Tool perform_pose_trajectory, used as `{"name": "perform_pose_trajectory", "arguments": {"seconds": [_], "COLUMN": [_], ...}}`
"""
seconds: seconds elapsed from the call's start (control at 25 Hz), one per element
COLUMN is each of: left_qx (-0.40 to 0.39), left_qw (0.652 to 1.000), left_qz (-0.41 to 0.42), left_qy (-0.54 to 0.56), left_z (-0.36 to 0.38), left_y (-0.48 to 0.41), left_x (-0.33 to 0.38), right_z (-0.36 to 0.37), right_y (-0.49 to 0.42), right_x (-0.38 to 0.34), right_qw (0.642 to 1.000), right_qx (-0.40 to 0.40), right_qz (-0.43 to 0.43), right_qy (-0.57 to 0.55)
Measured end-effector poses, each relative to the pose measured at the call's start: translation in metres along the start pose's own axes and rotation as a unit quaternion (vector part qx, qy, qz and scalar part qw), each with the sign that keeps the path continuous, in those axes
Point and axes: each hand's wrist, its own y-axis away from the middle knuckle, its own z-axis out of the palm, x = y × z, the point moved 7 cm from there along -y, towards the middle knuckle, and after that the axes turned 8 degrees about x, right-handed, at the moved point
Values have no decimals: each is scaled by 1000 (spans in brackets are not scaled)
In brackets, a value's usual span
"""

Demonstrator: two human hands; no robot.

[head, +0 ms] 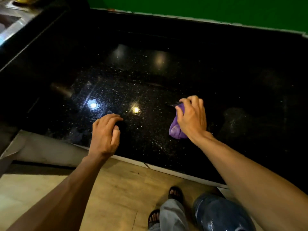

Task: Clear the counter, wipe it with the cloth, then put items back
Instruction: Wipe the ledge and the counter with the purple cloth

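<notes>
The right hand (191, 119) has its fingers (194, 101) clamped on a bunched purple cloth (176, 129), which bulges out below and to the left of them and presses against the black speckled bench (150, 72). The left hand (105, 132) hovers near the bench's front edge, fingers (113, 116) curled loosely and slightly apart, holding nothing. Two bright light reflections (92, 105) shine on the bench just beyond the left fingers. Sandalled feet (175, 193) stand on the floor below.
</notes>
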Motion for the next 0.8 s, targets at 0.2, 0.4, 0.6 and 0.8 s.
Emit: {"name": "perform_pose_trajectory", "arguments": {"seconds": [0.2,0.4,0.6,0.8], "left_qx": [14,16,-17,-35], "left_qw": [1000,999,1000,999], "left_qz": [-21,-35,-12,-11], "left_qy": [-11,12,-13,-26], "left_z": [-2,-5,-5,4], "left_y": [13,15,9,24], "left_x": [-20,-24,-21,10], "right_z": [48,36,0,-13], "right_y": [-26,70,119,149], "right_x": [-60,-148,-127,-92], "right_qw": [997,899,843,909], "right_qx": [-31,-146,-226,-173], "right_qz": [-1,-319,-414,-353], "right_qy": [-66,-261,-256,-134]}}
